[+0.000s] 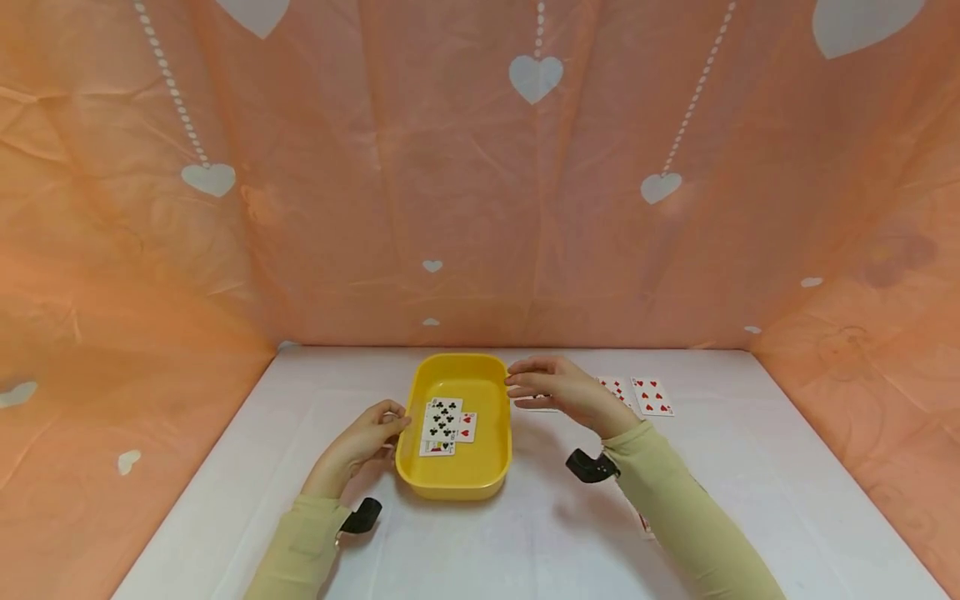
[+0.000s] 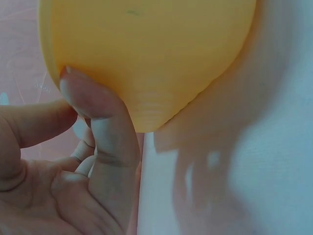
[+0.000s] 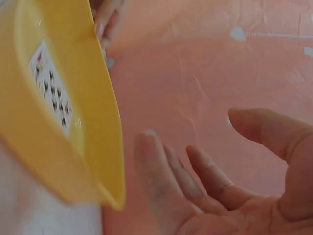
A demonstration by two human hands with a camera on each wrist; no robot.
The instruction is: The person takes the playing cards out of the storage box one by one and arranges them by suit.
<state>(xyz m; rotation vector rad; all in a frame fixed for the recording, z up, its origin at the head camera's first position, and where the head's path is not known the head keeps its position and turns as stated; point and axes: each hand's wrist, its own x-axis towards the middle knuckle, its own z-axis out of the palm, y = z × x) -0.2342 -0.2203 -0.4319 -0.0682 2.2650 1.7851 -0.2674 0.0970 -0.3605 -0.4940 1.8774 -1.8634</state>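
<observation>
A yellow plastic tray (image 1: 491,454) with several playing cards inside is at the middle of the white table. On top of those cards lies a clubs card (image 1: 442,419), partly covering a hearts card (image 1: 468,427) and a face card (image 1: 437,448). My left hand (image 1: 362,437) grips the tray's left rim, its thumb (image 2: 93,98) over the edge in the left wrist view. My right hand (image 1: 558,387) is by the tray's right rim, fingers extended and apart. Nothing shows between them in the right wrist view.
Right of my right hand, a six of hearts (image 1: 652,397) lies face up beside a diamonds card (image 1: 615,390). Another card (image 1: 542,405) is mostly hidden under that hand, and one more (image 1: 646,527) peeks out beneath the right forearm. An orange curtain (image 1: 465,208) with white hearts encloses the table.
</observation>
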